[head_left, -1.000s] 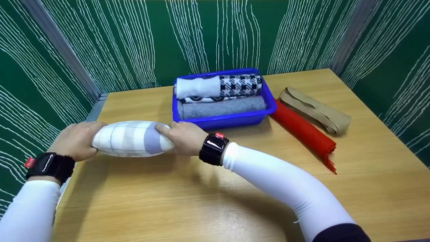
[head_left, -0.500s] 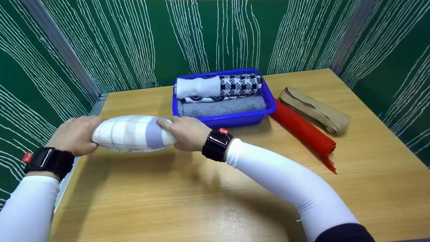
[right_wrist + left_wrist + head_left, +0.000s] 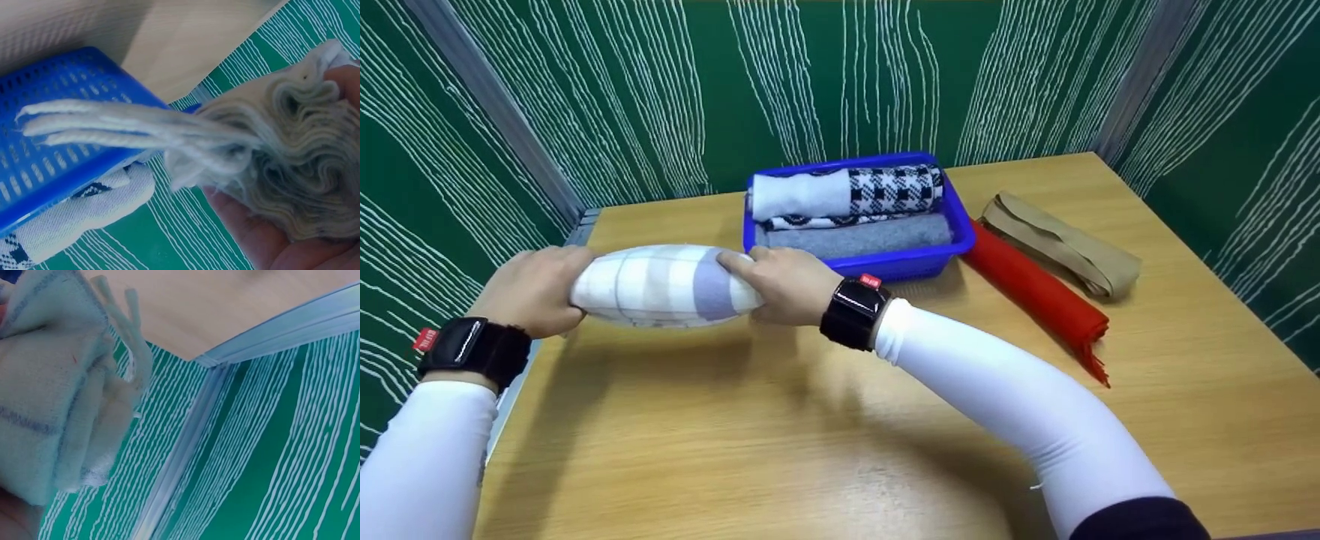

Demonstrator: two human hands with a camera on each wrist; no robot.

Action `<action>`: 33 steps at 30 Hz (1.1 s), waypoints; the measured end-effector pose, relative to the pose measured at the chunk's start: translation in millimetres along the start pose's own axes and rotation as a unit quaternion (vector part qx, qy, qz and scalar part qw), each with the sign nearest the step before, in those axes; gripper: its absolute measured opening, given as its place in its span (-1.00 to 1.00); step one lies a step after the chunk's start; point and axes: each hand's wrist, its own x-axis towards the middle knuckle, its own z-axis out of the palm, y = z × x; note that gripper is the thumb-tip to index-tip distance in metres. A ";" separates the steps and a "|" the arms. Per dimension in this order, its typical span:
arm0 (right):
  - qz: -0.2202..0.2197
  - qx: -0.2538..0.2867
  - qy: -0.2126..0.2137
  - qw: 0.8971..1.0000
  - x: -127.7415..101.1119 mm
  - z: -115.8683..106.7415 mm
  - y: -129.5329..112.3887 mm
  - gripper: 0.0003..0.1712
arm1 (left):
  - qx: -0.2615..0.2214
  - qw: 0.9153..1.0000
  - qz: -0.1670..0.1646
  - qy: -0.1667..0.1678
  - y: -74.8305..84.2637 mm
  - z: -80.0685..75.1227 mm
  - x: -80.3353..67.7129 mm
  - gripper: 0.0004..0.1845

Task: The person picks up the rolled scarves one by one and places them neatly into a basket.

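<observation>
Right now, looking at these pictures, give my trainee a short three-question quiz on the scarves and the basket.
1. True or false: the rolled plaid scarf is gripped at both ends, by the left hand and the right hand.
2. Which two scarves lie on the table right of the blue basket?
A. grey and white
B. red and beige
C. plaid and black
3. Fill in: the grey scarf lies inside the ____.

Key: 1 true. 2 B, the red scarf and the beige scarf. 3 blue basket.
</observation>
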 end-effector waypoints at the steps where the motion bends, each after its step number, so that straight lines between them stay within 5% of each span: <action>1: 0.000 0.001 0.000 1.000 -0.5 -1.1 1.0 0.06 | 0.001 1.000 0.001 0.002 0.7 -0.4 1.3 -0.57; 9: 0.005 -0.001 0.013 1.000 -3.1 -6.1 11.7 0.13 | 0.012 0.999 0.030 0.026 4.9 0.7 10.0 -0.59; 33: 0.026 -0.024 0.027 0.999 -12.4 -22.2 32.3 0.00 | 0.014 0.999 0.029 0.040 19.7 -0.9 31.6 -0.52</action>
